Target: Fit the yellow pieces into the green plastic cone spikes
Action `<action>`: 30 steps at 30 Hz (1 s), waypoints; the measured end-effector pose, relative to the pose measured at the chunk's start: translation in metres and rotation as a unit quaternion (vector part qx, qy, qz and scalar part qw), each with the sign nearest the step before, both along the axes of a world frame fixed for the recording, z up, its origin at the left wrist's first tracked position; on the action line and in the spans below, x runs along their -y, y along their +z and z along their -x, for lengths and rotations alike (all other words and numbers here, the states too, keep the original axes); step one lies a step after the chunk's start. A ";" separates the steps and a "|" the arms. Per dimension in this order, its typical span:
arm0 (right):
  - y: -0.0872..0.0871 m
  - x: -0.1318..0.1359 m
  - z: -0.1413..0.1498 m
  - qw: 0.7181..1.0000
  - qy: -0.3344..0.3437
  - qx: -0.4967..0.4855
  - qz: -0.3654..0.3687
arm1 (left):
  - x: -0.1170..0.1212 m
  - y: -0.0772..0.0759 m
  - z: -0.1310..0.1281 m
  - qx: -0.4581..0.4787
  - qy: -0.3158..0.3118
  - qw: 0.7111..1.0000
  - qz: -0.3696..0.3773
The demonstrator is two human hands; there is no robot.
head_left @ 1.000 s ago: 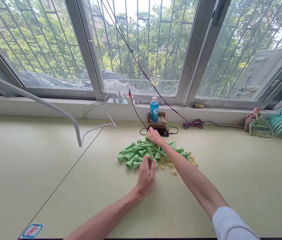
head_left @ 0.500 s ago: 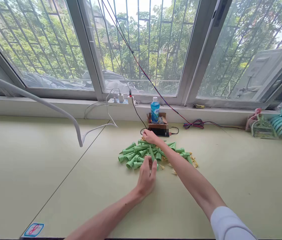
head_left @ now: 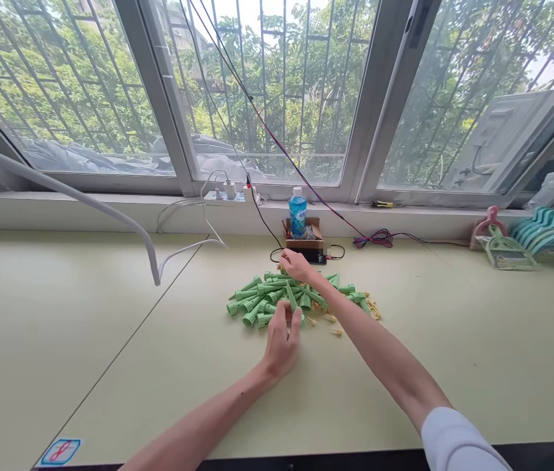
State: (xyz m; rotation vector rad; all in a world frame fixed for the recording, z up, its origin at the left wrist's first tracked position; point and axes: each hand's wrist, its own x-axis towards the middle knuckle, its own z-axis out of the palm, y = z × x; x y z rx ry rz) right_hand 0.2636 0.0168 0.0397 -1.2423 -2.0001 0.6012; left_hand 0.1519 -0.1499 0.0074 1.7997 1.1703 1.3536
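Note:
My left hand (head_left: 280, 337) is at the front of a pile of green plastic spikes (head_left: 252, 304). Its fingers are closed around one green cone-shaped spike (head_left: 291, 297), which stands with its point up. Across the back of the pile reaches my right hand (head_left: 296, 265), fingers pinched together and pointing left. Some small yellow plastic pieces show just below those fingertips; whatever is between them is too small to make out. More small yellow pieces (head_left: 373, 307) lie at the pile's right end, and a few loose ones (head_left: 337, 332) rest in front of it.
Behind the pile, a small cardboard box (head_left: 316, 229) holds a blue bottle (head_left: 297, 214), with a black phone (head_left: 313, 256) in front. Cables (head_left: 377, 238) and a power strip (head_left: 232, 195) are near the window. Green and pink hangers (head_left: 549, 232) stand right. A white curved arm (head_left: 110, 212) overhangs the left.
The whole view has shifted slightly. My right hand has lifted a little from the back of the pile. My left hand keeps its hold on the green spike.

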 end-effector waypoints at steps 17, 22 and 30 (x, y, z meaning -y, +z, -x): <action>-0.033 0.174 -0.048 0.970 -0.110 -0.126 -0.177 | -0.011 0.010 0.000 0.248 -0.084 0.956 0.130; -0.023 0.175 -0.038 0.968 -0.080 -0.136 -0.196 | -0.010 0.014 0.004 0.249 -0.116 0.952 0.134; -0.024 0.178 -0.039 0.970 -0.039 -0.141 -0.194 | -0.011 0.014 0.005 0.225 -0.144 0.954 0.140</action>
